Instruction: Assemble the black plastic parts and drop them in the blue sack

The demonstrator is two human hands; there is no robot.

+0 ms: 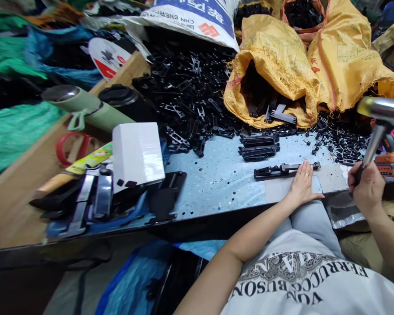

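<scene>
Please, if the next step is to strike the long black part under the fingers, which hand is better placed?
Probably the right hand: it already grips the hammer, head raised, while the left hand lies flat across the long black part.

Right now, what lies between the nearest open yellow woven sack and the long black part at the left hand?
The head view shows grouped long black pieces on the blue tabletop.

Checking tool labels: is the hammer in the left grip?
No: the right grip holds the hammer, while the left grip lies flat over the black part.
</scene>
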